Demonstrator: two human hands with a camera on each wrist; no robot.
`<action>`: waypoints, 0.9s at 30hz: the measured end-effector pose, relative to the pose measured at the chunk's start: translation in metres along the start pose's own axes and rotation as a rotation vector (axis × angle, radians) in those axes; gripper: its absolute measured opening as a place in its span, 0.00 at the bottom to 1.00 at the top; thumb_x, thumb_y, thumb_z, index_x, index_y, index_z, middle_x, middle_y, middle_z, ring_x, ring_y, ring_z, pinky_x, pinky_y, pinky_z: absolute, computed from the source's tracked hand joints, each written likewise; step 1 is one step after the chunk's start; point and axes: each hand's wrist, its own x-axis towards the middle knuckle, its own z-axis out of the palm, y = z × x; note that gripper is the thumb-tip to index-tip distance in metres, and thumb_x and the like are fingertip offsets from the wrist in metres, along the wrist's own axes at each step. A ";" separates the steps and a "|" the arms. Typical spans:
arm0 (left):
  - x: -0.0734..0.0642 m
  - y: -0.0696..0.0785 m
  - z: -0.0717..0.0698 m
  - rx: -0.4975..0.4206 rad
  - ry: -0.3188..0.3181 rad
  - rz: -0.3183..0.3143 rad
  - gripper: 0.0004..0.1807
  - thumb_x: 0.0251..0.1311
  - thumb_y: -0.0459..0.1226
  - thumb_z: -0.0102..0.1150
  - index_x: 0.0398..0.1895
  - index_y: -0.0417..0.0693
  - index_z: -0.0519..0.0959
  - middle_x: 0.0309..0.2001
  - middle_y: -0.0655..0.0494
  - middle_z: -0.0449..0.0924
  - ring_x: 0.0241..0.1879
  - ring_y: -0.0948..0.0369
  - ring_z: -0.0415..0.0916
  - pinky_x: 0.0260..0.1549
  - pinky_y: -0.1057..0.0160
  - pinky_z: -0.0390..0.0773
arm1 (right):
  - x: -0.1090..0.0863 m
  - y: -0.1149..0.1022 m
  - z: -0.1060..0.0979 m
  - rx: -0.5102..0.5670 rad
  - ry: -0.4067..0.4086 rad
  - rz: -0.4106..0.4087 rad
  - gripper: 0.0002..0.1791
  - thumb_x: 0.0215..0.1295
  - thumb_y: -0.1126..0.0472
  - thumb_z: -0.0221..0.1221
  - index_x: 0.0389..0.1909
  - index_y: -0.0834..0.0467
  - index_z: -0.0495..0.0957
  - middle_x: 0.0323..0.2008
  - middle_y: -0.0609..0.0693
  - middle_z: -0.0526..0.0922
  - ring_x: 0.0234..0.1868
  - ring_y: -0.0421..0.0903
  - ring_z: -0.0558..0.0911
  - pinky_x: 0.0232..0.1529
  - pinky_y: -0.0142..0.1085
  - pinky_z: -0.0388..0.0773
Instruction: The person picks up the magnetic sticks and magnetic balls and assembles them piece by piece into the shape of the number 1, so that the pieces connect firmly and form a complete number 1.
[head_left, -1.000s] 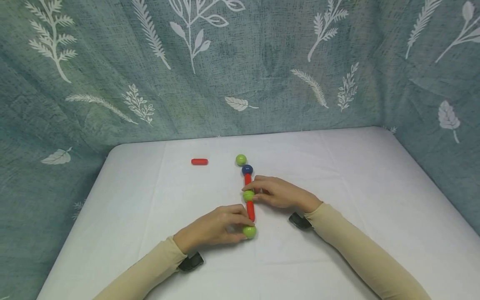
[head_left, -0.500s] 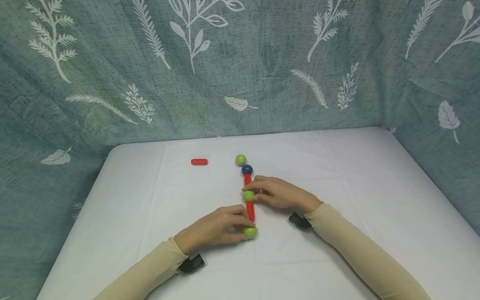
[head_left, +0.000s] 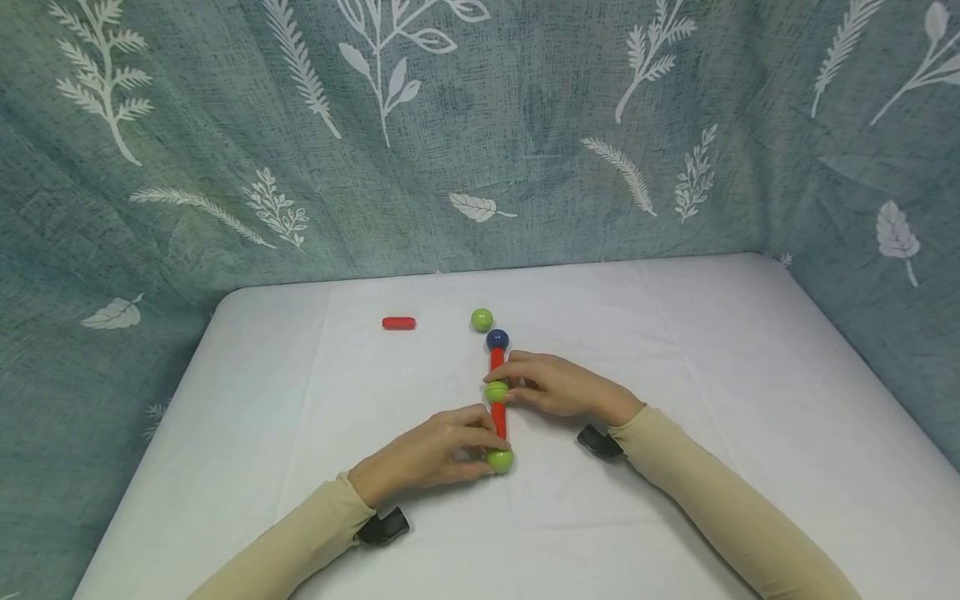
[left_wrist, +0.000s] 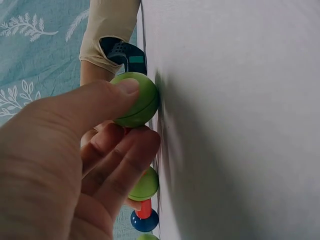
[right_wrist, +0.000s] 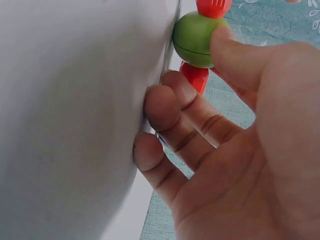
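Observation:
A row of wooden-looking beads and sticks runs away from me in the head view: a near green ball (head_left: 501, 463), a red stick (head_left: 498, 421), a middle green ball (head_left: 495, 394), a second red stick (head_left: 497, 358) and a dark blue ball (head_left: 497, 339). My left hand (head_left: 442, 450) pinches the near green ball, its thumb pressed on the side in the left wrist view. The red stick's near end meets this ball under my fingers. With thumb and fingers, my right hand (head_left: 562, 387) holds the middle green ball (right_wrist: 192, 42), red sticks protruding from both its sides.
A loose green ball (head_left: 482, 319) lies just beyond the blue ball. Farther left is a loose red stick (head_left: 398, 323). White cloth covers the table (head_left: 645, 533); a patterned teal curtain (head_left: 525, 108) hangs behind it.
The near green ball has shifted slightly away from me against the red stick. The row has straightened, its blue end moving a little right. My right hand stays in place.

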 end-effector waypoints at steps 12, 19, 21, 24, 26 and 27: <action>0.000 -0.004 0.005 -0.006 0.027 -0.087 0.23 0.52 0.43 0.73 0.53 0.51 0.81 0.42 0.62 0.77 0.40 0.68 0.78 0.43 0.74 0.78 | 0.000 -0.002 -0.002 -0.014 -0.003 0.006 0.19 0.69 0.55 0.59 0.60 0.48 0.77 0.42 0.41 0.75 0.36 0.38 0.72 0.39 0.32 0.72; 0.000 -0.004 0.006 -0.002 0.034 -0.057 0.18 0.55 0.41 0.72 0.48 0.51 0.83 0.41 0.61 0.78 0.38 0.67 0.78 0.41 0.74 0.79 | 0.000 -0.001 -0.001 -0.013 -0.009 0.001 0.19 0.70 0.56 0.59 0.61 0.49 0.76 0.42 0.41 0.75 0.36 0.38 0.72 0.39 0.32 0.72; 0.000 -0.004 0.006 -0.005 0.035 -0.057 0.17 0.55 0.41 0.72 0.48 0.50 0.83 0.41 0.61 0.78 0.38 0.67 0.78 0.41 0.73 0.79 | 0.000 0.000 0.000 -0.011 -0.009 0.000 0.20 0.70 0.56 0.58 0.61 0.49 0.76 0.42 0.41 0.75 0.36 0.38 0.72 0.40 0.32 0.72; 0.000 -0.003 0.005 -0.007 0.034 -0.062 0.17 0.55 0.40 0.71 0.48 0.50 0.83 0.41 0.61 0.78 0.38 0.66 0.78 0.41 0.73 0.79 | 0.000 0.000 0.000 -0.008 -0.005 -0.004 0.19 0.70 0.56 0.58 0.61 0.49 0.76 0.42 0.41 0.75 0.36 0.38 0.72 0.40 0.33 0.72; 0.000 -0.003 0.005 -0.018 0.032 -0.070 0.16 0.55 0.40 0.71 0.48 0.50 0.82 0.41 0.61 0.78 0.39 0.67 0.78 0.41 0.73 0.79 | 0.000 0.000 0.000 -0.007 -0.003 -0.006 0.19 0.70 0.56 0.58 0.61 0.49 0.76 0.42 0.41 0.75 0.36 0.38 0.72 0.40 0.33 0.72; 0.000 -0.003 0.005 -0.020 0.031 -0.072 0.16 0.55 0.40 0.71 0.48 0.50 0.82 0.41 0.61 0.78 0.39 0.67 0.79 0.42 0.73 0.79 | 0.000 0.000 0.000 -0.007 -0.002 -0.008 0.19 0.70 0.56 0.58 0.61 0.49 0.76 0.42 0.41 0.75 0.36 0.38 0.72 0.40 0.33 0.72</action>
